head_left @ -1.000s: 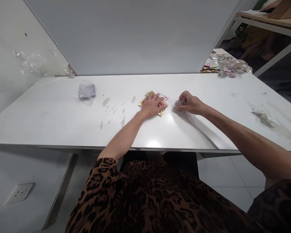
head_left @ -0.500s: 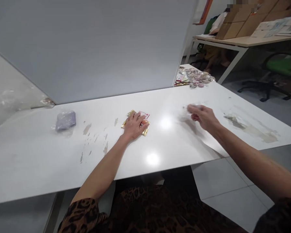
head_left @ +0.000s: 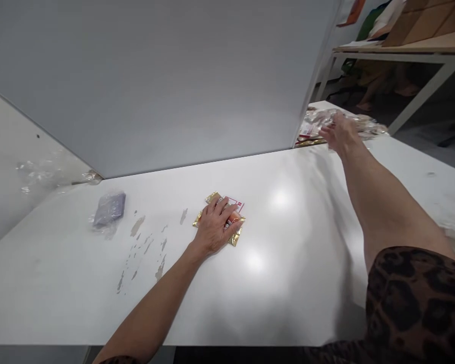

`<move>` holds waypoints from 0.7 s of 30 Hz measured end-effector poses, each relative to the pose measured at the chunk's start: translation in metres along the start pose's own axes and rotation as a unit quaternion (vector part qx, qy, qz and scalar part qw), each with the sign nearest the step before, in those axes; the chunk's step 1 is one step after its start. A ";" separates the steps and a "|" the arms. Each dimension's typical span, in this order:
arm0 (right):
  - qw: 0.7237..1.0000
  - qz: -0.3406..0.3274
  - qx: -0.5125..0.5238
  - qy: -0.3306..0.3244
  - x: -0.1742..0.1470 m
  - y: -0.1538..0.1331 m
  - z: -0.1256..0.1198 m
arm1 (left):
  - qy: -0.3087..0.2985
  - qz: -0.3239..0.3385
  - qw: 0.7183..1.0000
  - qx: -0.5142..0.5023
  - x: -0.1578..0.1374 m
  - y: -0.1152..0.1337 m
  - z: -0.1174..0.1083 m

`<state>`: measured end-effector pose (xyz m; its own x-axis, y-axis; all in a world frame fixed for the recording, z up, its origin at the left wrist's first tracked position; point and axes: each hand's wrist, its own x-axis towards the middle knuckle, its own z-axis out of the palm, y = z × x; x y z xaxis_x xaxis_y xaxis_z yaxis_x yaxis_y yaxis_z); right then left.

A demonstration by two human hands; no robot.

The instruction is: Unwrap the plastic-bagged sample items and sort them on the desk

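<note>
My left hand [head_left: 214, 226] lies flat with fingers spread over a few shiny gold packets [head_left: 233, 238], pressing them against the white table. A white card with red print [head_left: 235, 203] sticks out past its fingertips. The palm hides the middle of the packets. My right hand [head_left: 341, 134] is stretched out to the far right, over a pile of small items in clear plastic [head_left: 367, 125]. Its fingers look extended and somewhat apart, slightly blurred, with nothing visible held in them.
A purple item in clear wrap [head_left: 109, 208] lies at the left. Crumpled clear plastic [head_left: 41, 174] sits by the left wall. A tall grey panel [head_left: 155, 86] borders the back of the table [head_left: 273, 283]. Beyond it, a person sits at another desk [head_left: 394, 55] with cardboard boxes [head_left: 424, 23].
My right hand has moved from the table's right middle, where it was blurred beside clear plastic, forward to the pile. My left hand stays on the gold packets. The view has shifted.
</note>
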<state>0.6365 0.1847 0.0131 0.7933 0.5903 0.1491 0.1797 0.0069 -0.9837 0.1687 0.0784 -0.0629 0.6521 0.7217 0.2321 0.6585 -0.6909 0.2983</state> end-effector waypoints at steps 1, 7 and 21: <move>1.000 0.020 0.007 -0.010 -0.003 0.000 0.011 | -0.001 -0.002 1.000 0.000 0.000 0.000 0.000; 0.995 0.081 -0.023 -0.051 -0.063 0.008 0.014 | -0.024 -0.016 1.000 -0.012 0.003 0.003 -0.001; 0.852 -0.117 -0.284 -0.425 -0.276 -0.007 0.076 | 0.280 -0.170 0.913 -0.243 0.025 -0.020 0.010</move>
<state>0.3719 0.0829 -0.0292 0.0335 0.9990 -0.0293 0.7194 -0.0444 -0.6932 0.1756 0.1095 -0.0721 0.0582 0.8930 0.4462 0.4539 -0.4217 0.7849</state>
